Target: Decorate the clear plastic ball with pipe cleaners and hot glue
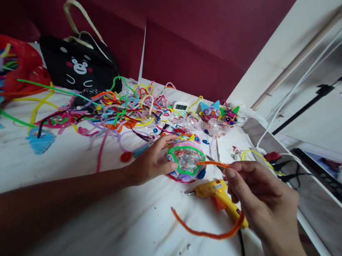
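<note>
My left hand (153,163) grips the left side of a round craft piece (185,159), thumb at the front and fingers over the top. The piece has a clear, glittery middle outlined by a green pipe cleaner, with pink and blue bits round it. Between the thumb and fingers of my right hand (259,196) is an orange pipe cleaner (207,235). One end points left at the craft's clear face; whether it touches is unclear. The rest curls down below the hand. A yellow glue gun (210,187) lies beneath, nozzle to the left.
Tangled pipe cleaners (123,109) cover the back left, beside a black bag (81,66) and a red plastic bag (30,67). Behind the craft stand a small digital clock (180,106), clear domes (194,122) and colourful figures (211,110). A black cord (242,255) runs toward the front.
</note>
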A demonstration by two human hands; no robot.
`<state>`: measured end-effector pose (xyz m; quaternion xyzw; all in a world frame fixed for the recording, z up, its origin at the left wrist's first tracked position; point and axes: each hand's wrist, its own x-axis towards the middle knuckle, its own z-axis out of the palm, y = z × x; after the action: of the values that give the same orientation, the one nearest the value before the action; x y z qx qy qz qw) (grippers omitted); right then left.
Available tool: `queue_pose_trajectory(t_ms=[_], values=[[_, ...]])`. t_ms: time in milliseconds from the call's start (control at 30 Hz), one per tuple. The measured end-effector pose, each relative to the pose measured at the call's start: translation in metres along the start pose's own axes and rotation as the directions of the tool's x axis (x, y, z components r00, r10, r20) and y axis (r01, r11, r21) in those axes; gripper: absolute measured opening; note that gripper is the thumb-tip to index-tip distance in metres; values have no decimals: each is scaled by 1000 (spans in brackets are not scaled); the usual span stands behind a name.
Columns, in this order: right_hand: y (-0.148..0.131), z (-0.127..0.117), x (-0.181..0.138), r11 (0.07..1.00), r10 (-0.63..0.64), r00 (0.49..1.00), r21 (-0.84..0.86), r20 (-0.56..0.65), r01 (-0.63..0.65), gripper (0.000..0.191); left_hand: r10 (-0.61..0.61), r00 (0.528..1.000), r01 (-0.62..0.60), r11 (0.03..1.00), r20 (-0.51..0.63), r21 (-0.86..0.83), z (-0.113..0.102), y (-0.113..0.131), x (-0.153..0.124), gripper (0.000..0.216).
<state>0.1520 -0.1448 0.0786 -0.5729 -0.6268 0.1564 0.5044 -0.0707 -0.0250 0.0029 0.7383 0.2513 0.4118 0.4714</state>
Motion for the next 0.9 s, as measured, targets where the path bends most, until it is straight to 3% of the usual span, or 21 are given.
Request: queue_pose_trajectory(t_ms=[133, 267, 567, 900], values=[[2, 2, 2, 930, 201, 972, 287, 125, -229, 22, -33, 998, 35, 998, 49, -44, 0, 2, 0, 72], [7, 3, -1, 884, 263, 940, 337, 217, -325, 25, -33, 997, 41, 994, 72, -104, 1, -2, 2, 73], [16, 6, -10, 845, 293, 915, 374, 276, -383, 35, -62, 988, 98, 961, 142, -259, 0, -13, 3, 71], [17, 15, -9, 821, 245, 938, 461, 247, -336, 40, -96, 988, 127, 948, 119, -292, -1, -21, 2, 67]])
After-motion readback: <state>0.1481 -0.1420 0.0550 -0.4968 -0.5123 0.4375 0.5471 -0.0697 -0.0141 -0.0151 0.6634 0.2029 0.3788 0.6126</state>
